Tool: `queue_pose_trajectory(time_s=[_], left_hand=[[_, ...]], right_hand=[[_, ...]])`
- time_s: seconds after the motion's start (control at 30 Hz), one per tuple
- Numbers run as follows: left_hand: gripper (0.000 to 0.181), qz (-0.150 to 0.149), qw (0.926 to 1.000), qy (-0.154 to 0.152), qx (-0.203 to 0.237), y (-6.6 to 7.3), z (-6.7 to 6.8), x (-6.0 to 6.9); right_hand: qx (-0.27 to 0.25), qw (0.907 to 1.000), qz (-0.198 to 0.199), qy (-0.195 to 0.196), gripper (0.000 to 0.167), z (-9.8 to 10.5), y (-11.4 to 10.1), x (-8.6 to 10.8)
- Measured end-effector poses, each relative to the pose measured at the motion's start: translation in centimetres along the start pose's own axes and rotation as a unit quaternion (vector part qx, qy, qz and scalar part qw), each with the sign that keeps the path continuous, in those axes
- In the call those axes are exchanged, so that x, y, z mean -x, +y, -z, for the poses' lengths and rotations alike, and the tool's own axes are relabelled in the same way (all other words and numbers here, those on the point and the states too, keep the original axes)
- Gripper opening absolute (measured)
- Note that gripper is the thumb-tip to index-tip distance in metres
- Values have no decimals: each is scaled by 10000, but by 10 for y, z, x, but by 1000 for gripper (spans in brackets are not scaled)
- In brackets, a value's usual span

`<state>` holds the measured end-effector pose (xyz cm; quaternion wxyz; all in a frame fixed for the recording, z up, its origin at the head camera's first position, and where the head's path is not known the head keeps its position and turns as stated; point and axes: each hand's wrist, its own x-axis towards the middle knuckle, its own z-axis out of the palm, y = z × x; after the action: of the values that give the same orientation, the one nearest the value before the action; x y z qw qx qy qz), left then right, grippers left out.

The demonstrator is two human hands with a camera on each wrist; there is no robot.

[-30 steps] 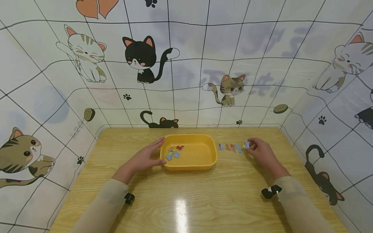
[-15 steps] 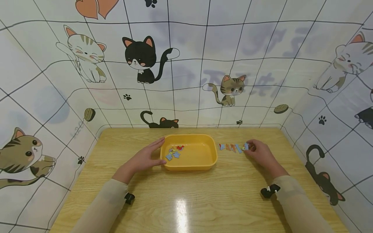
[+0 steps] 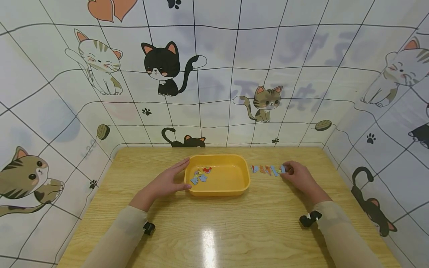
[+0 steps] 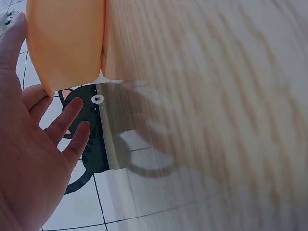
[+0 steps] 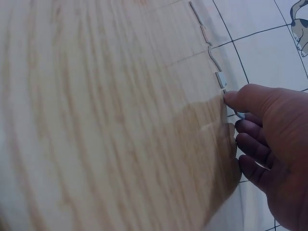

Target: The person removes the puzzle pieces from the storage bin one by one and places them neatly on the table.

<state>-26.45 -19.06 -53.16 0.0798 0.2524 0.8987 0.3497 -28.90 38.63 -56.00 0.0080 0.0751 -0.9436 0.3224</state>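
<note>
The yellow tray (image 3: 218, 193) stands on the table, with several small blue, yellow and red pieces (image 3: 202, 178) at its left side. My left hand (image 3: 164, 182) is spread against the tray's left end, thumb and a finger touching the rim; the left wrist view shows the hand (image 4: 38, 139) beside the tray wall (image 4: 67, 43). Right of the tray lies a row of blue and orange pieces (image 3: 267, 170). At the row's right end my right hand (image 3: 303, 178) pinches a blue and yellow piece (image 3: 283, 169). In the right wrist view that hand (image 5: 284, 139) partly hides the piece.
The wooden table (image 3: 218, 219) runs up to a white wall sheet (image 3: 214, 85) with cat drawings behind and at both sides. Dark straps with small black devices sit at both sleeves.
My right hand has moved slightly left and down with its piece, which now lies close to the end of the row. My left hand and the tray have stayed in place.
</note>
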Motion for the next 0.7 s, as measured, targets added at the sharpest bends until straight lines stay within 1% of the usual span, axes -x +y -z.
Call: queue_pose_trajectory(time_s=[0.4, 0.7], left_hand=[[102, 3, 10000, -19, -74, -2, -1, -1], [102, -56, 9999, 18, -86, -2, -1, -1]], right_hand=[[30, 9999, -86, -126, 48, 1, -1, -1], [42, 9998, -82, -173, 49, 3, -5, -1]])
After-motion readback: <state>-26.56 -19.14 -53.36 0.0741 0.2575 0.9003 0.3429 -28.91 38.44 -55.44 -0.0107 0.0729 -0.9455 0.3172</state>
